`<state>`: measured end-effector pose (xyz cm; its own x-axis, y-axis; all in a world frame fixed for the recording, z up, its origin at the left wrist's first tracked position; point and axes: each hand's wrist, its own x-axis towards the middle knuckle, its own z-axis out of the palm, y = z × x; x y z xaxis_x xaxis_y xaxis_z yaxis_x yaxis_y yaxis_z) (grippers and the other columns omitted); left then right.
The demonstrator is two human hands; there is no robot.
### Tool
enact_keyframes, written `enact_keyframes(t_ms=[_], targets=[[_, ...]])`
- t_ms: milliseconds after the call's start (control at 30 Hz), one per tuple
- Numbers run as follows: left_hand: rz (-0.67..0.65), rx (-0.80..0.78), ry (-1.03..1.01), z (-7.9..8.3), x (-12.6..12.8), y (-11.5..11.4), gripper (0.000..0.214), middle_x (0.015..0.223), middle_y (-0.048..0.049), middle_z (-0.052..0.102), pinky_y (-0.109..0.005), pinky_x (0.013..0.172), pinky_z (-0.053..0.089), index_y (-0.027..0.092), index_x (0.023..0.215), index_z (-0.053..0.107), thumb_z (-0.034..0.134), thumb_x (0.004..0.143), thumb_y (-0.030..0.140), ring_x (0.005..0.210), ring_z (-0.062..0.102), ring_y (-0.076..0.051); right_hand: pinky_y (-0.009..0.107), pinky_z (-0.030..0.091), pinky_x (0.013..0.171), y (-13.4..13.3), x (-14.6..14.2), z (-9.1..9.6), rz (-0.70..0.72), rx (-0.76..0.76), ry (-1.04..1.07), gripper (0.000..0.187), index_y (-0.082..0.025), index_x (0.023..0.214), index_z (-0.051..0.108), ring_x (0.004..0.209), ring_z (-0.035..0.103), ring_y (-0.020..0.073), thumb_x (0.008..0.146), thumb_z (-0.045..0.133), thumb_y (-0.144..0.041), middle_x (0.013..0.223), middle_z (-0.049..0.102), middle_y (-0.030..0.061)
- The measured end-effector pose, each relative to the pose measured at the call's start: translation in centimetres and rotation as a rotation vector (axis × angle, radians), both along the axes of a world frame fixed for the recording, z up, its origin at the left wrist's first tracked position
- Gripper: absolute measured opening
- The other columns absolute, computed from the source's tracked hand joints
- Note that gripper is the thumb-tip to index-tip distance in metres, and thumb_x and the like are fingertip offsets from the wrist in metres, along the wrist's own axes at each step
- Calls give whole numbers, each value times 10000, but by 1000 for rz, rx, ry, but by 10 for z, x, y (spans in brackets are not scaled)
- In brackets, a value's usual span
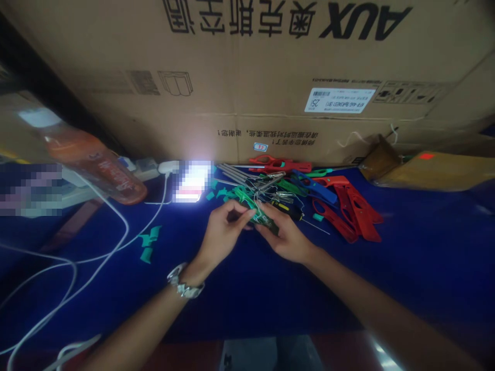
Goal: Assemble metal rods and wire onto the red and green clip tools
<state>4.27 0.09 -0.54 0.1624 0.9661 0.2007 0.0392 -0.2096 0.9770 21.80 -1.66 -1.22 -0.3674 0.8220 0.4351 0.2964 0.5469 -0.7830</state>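
Observation:
Both hands grip a green lighter body (pixel 253 210) with thin pale wires showing on it. My left hand (pixel 226 226) pinches its left end between thumb and fingers. My right hand (pixel 284 234) is wrapped round the darker right end, and its fingers hide part of the piece. Just behind the hands lies a pile of metal lighter tubes (pixel 235 174) and wired parts. A black and yellow screwdriver (pixel 288 208) rests past my right hand, its thin shaft pointing right. Small green plastic pieces (pixel 222 192) lie near my left hand.
Red lighter shells (pixel 361 211), a blue one (pixel 315 188) and a red lighter (pixel 280 165) lie behind and right. A lit phone (pixel 193 181), an orange drink bottle (pixel 93 159) and white cables (pixel 126 226) are left. A large cardboard box (pixel 232 103) stands behind the blue table (pixel 247 304).

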Motion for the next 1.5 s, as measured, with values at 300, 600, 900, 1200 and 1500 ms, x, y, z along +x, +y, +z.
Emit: enact_keyframes(t_ms=[300,600,900,1200,1500], targets=[[164,-131,-284,-2,18,-5,263,798,-11,719,-259,692,554,162,792,650,854,675,280,733,673,-133,445,459,1080,0,-2,-2,-38,-26,48,444,-260,1398,550,1153,604,231,954,556,-259,1159,650,85],[65,-234,-398,3,16,-4,336,801,17,682,-239,716,543,168,845,590,860,660,242,751,656,-108,433,489,1055,0,-3,-7,-36,-24,89,438,-264,1384,568,1163,614,233,945,580,-258,1140,669,77],[7,-262,-370,2,11,-4,238,800,1,695,-262,747,539,167,804,692,861,670,269,730,631,-110,438,479,1076,1,-1,-8,-23,-37,105,475,-296,1412,548,1184,618,223,941,590,-247,1267,656,70],[-72,-362,-298,6,2,3,228,819,-14,711,-234,704,521,167,816,741,876,662,267,752,644,-114,455,482,1058,-1,-1,-4,-29,-33,47,449,-268,1392,562,1164,608,244,945,567,-234,1107,666,75],[-230,-408,-279,6,-3,5,223,939,-66,770,-329,813,557,195,879,794,848,702,320,871,701,-187,409,541,926,-4,-1,-2,-60,2,9,412,-268,1343,592,1008,628,228,934,564,-229,1034,645,69]])
